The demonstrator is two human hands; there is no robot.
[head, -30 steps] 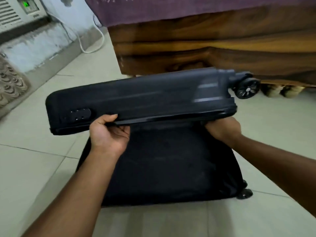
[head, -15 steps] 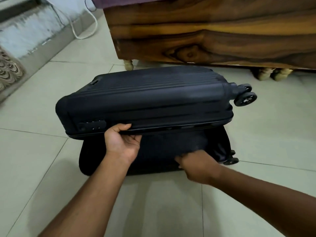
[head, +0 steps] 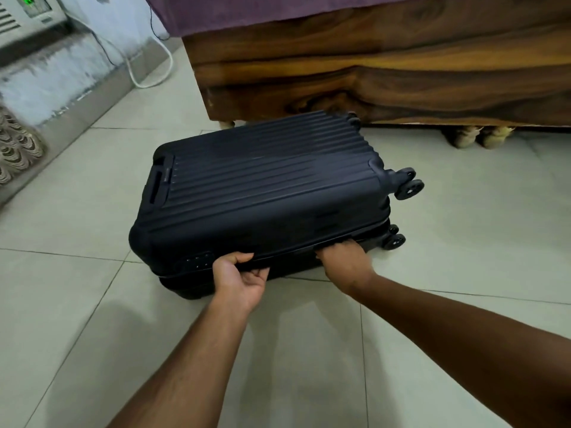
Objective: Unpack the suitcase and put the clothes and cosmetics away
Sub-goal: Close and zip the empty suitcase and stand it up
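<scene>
At the 10 o'clock edge of the view a white appliance with a green display was seen on a stained ledge, and below it, at 9 o'clock, a patterned mat was laid against the wall. A white cable was looped over the tiled floor at about 11 o'clock.

The dark ribbed suitcase was laid flat on the floor at the centre of the view, its lid lowered almost onto the base, with only a narrow gap seen along the near edge. A recessed handle was seen at its 9 o'clock end, and a combination lock on the near side, just to the 9 o'clock side of the left hand.

The left hand was placed at the near edge of the lid, at about 6 o'clock of the case: the thumb was laid on top of the rim and the fingers were curled under it, so the lid's edge was gripped. The right hand was set further toward 3 o'clock along the same edge, its fingers tucked into the gap between lid and base; they were hidden there, yet appeared hooked round the lid's edge.

Wheels were seen projecting from the case's 3 o'clock end. Behind the case, from 12 to 2 o'clock, a wooden bed frame was seen under a purple cover, and small pale feet were seen beneath it.
</scene>
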